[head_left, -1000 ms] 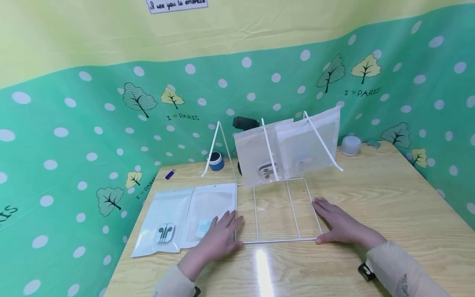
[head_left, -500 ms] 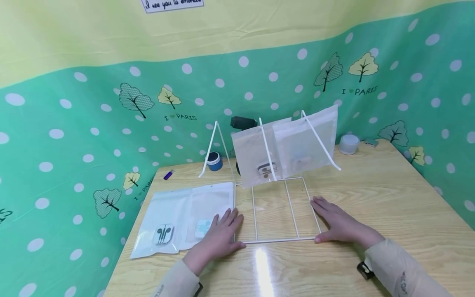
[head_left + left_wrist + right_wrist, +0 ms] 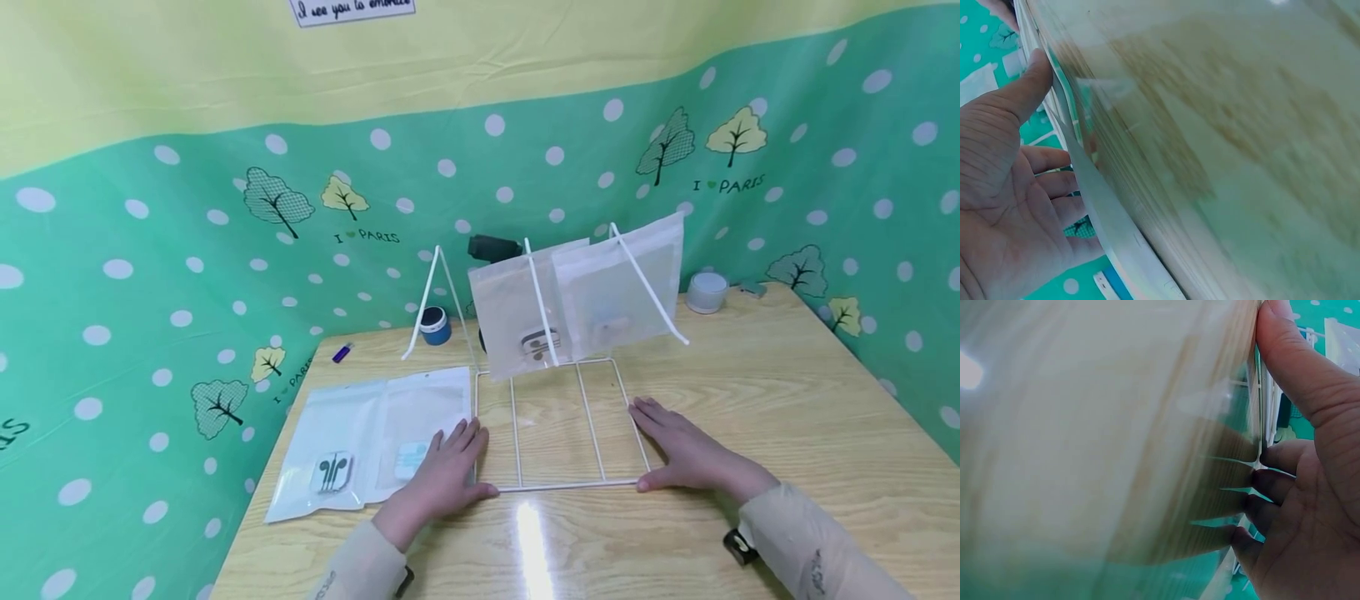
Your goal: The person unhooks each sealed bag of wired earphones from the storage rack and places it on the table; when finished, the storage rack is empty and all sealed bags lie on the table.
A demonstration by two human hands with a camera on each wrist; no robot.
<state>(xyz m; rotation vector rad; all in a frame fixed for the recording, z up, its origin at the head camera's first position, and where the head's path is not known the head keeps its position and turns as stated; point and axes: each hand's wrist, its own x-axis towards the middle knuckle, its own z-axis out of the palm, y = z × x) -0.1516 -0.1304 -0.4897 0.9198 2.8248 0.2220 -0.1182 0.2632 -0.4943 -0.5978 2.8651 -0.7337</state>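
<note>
A white wire rack (image 3: 555, 485) stands on the wooden table, its base lying flat and its prongs rising at the back. My left hand (image 3: 446, 471) rests at its front left corner, fingers spread and thumb along the front bar. On the opposite side my right hand (image 3: 686, 450) touches the side bar, thumb at the front right corner. Two white pouches hang from the prongs: one (image 3: 502, 304) with boxed earphones showing, the other (image 3: 622, 279) overlapping it. Left of the rack lie a pouch with dark earphones (image 3: 332, 472) and a pouch with a pale blue item (image 3: 410, 460), partly behind my left hand.
Behind the rack stand a blue round jar (image 3: 436, 330) and a black object (image 3: 493, 248). A white round tub (image 3: 707, 293) sits at the back right beside a small grey-green item (image 3: 752, 289). A purple lighter-like object (image 3: 342, 352) lies back left. A patterned curtain (image 3: 420, 183) encloses the table.
The view shifts slightly. My left hand's thumb slides a little right along the front bar; the right hand, the rack and the pouches stay in place.
</note>
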